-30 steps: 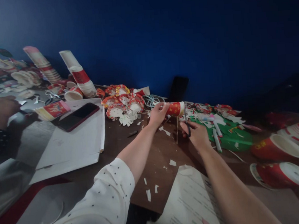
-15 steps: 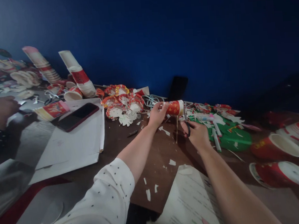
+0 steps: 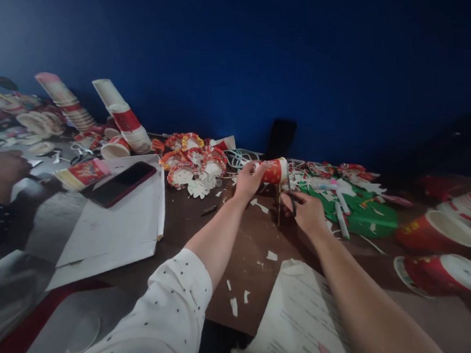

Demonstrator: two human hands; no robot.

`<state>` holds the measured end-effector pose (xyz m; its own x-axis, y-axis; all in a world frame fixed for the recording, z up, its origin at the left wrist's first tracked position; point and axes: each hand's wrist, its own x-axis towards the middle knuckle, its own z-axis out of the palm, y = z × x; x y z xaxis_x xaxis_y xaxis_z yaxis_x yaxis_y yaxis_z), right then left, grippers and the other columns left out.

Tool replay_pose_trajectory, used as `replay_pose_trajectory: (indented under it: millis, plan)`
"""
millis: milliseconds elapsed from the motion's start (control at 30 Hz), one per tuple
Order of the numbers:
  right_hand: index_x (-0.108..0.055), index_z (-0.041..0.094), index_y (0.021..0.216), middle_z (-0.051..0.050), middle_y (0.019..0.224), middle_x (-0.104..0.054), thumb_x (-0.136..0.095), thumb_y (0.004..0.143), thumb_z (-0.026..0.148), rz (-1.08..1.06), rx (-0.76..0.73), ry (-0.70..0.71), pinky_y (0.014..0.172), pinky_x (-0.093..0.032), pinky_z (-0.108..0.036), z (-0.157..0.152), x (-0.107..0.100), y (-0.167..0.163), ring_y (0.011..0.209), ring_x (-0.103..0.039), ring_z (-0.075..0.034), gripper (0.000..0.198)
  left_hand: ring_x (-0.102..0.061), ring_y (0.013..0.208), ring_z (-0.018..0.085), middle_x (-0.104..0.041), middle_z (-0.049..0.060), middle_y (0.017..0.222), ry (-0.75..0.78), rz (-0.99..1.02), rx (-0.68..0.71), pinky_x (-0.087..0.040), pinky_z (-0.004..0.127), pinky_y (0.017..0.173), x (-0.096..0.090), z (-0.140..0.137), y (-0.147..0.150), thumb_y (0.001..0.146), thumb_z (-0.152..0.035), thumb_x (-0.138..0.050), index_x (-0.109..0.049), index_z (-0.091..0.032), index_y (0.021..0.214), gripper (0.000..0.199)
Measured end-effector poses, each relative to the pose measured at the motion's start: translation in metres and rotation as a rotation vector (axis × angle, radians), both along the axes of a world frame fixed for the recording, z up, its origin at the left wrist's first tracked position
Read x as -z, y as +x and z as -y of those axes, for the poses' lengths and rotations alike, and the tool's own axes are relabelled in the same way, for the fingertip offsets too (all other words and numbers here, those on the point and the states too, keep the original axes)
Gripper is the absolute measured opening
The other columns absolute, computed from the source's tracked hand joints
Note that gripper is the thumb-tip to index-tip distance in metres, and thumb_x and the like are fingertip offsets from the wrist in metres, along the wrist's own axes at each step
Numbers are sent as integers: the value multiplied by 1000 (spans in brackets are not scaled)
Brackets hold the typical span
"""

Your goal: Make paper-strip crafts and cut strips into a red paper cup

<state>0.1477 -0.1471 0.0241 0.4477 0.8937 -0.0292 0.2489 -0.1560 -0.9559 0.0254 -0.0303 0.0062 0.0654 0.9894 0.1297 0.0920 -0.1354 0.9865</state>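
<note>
A red paper cup with yellow marks and a white rim (image 3: 273, 171) lies sideways in my left hand (image 3: 247, 182), whose fingers wrap round its base end. My right hand (image 3: 306, 210) is closed on the dark handles of a pair of scissors (image 3: 292, 202). The blades point up at the cup's white rim end; I cannot tell how far they have cut in. A thin strip hangs below the cup. White paper scraps (image 3: 259, 206) lie on the brown table (image 3: 208, 238) beneath and around my hands.
Left lie a phone (image 3: 125, 183) on a white box lid (image 3: 113, 229), cup stacks (image 3: 127, 122) and paper flowers (image 3: 195, 160). Another person's hand (image 3: 1, 174) is at far left. Right are markers (image 3: 342, 220), green paper (image 3: 369, 217) and red cups (image 3: 431, 232). A printed sheet (image 3: 299, 318) lies in front.
My right hand with the scissors has shifted slightly left and down. The cup has moved a little left in my left hand, which stays nearly in place.
</note>
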Motion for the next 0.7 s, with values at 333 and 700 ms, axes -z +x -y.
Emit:
replay_pose_trajectory:
  millis: [333, 700]
  plan:
    - [-71, 13, 72, 1, 48, -53, -63, 67, 53, 146, -25, 43, 43, -37, -22, 5, -10, -6, 42, -46, -10, 42, -59, 85, 17, -67, 5, 88, 56, 44, 1, -44, 27, 80, 2, -1, 0, 81, -51, -56, -67, -17, 102, 41]
    - [-70, 14, 72, 1, 50, -56, -69, 61, 57, 73, -92, 10, 43, -39, -23, 2, 1, -4, 43, -48, -11, 45, -55, 67, 15, -60, 2, 68, -37, -99, -78, -45, 27, 70, 6, -3, -2, 82, -63, -45, -63, -17, 79, 49]
